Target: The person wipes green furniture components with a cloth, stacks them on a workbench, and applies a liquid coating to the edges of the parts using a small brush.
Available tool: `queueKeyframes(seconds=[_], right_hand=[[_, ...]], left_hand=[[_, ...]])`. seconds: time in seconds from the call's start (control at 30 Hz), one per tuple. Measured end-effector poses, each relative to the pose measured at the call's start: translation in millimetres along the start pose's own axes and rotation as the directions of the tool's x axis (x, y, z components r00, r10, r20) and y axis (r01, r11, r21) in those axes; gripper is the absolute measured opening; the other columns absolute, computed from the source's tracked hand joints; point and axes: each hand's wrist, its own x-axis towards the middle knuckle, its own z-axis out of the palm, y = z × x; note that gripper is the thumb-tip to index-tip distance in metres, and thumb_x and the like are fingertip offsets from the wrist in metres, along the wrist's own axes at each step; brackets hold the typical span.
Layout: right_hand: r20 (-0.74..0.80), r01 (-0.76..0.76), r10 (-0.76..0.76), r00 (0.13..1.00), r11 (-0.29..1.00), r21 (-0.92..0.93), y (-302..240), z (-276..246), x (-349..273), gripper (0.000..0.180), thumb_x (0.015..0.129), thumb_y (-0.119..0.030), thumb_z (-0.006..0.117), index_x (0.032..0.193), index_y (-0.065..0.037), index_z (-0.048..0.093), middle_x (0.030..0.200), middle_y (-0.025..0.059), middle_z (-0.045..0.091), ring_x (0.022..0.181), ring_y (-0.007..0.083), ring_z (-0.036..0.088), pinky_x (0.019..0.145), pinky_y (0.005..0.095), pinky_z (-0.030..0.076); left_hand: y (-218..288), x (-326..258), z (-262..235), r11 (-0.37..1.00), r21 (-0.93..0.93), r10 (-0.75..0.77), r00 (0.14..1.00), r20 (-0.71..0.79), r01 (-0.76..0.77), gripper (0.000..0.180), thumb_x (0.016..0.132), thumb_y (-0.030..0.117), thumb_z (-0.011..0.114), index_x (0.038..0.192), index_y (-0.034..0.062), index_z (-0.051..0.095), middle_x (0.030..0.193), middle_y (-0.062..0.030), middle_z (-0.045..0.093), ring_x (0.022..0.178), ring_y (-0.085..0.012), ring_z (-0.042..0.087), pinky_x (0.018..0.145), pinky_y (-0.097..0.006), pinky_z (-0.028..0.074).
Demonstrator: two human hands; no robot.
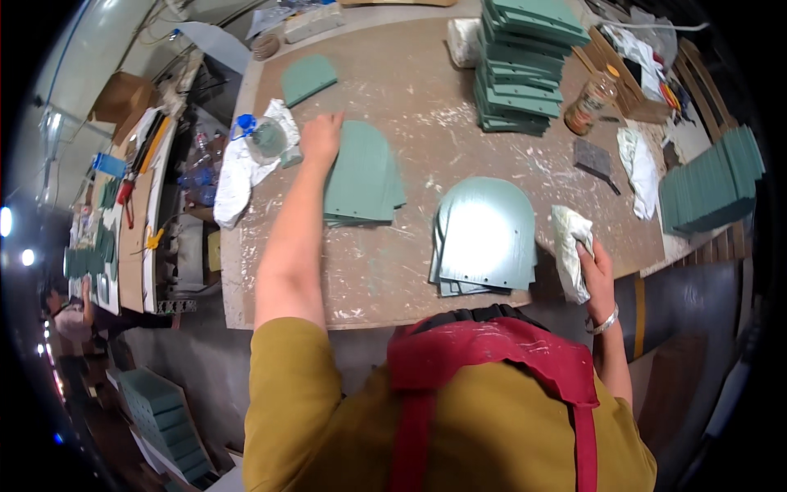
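Observation:
My left hand (322,138) reaches across the table, its fingers drawn together at the upper left edge of a green round-topped panel (359,176). That panel lies on a few similar ones, whose edges stick out at the right. In my right hand (597,266), beyond the table's front edge, is a crumpled white cloth (571,250). Between my hands, close to my body, sits a small uneven pile of the same panels (485,234); its top one shines in the light and has small holes along its edges.
A single green panel (310,79) lies at the far left, near a clear jar (266,139) on a white cloth (235,182). Tall panel stacks (520,78) stand at the back. A bottle (592,102), a dark block (592,157) and a panel row (711,184) are on the right.

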Motion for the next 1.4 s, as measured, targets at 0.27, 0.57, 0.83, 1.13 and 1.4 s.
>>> queueKeyframes(seconds=[0.27,0.57,0.83,1.13,1.4], right_hand=[[-0.068,0.173,-0.183,0.981,0.976,-0.131,-43.4,7.7,83.5,0.036,0.093,-0.014,0.058,0.125,0.002,0.054,0.111,0.0070,0.062,0.099,0.0118,0.056,0.088,0.0282,0.045],[0.694,0.849,-0.521,0.497,0.458,-0.264,8.7,149.5,141.4,0.027,0.084,-0.013,0.057,0.109,-0.017,0.064,0.114,0.0099,0.064,0.113,0.0300,0.055,0.093,0.0454,0.042],[0.817,0.885,-0.410,0.405,0.400,-0.238,-50.7,140.0,130.0,0.028,0.085,-0.014,0.058,0.112,-0.012,0.063,0.108,0.0153,0.064,0.103,0.0345,0.059,0.088,0.0429,0.045],[0.552,0.547,-0.165,0.817,0.523,-0.654,-45.5,123.1,189.8,0.021,0.089,-0.020,0.055,0.104,-0.006,0.061,0.094,0.0193,0.063,0.085,0.0395,0.061,0.074,0.0468,0.047],[0.502,0.398,-0.012,0.865,0.627,-0.670,-11.7,81.5,198.6,0.035,0.089,-0.027,0.056,0.117,-0.007,0.062,0.104,0.0202,0.066,0.097,0.0381,0.062,0.085,0.0422,0.048]], left_hand=[[204.6,-219.2,-11.4,0.433,-0.509,0.901,0.364,0.235,-0.744,0.039,0.087,0.030,0.059,0.116,0.0042,0.060,0.122,-0.0171,0.056,0.115,-0.0340,0.052,0.098,-0.041,0.042],[243.3,-244.9,8.8,0.732,-0.498,0.678,0.425,0.600,-0.465,0.063,0.091,0.046,0.052,0.140,0.0078,0.041,0.148,-0.0183,0.033,0.139,-0.0326,0.029,0.114,-0.045,0.023],[223.6,-266.2,44.0,0.594,-0.257,0.804,0.560,0.200,-0.762,0.059,0.088,0.046,0.055,0.133,0.0087,0.050,0.144,-0.0132,0.041,0.135,-0.0279,0.035,0.112,-0.049,0.025],[232.6,-254.4,25.5,0.602,-0.338,0.797,0.567,0.206,-0.723,0.055,0.086,0.045,0.057,0.129,0.0102,0.055,0.144,-0.0128,0.040,0.136,-0.0277,0.033,0.112,-0.049,0.025],[236.9,-254.4,24.4,0.582,-0.334,0.812,0.550,0.195,-0.741,0.054,0.087,0.043,0.057,0.130,0.0102,0.053,0.143,-0.0147,0.041,0.133,-0.0304,0.037,0.110,-0.049,0.029]])
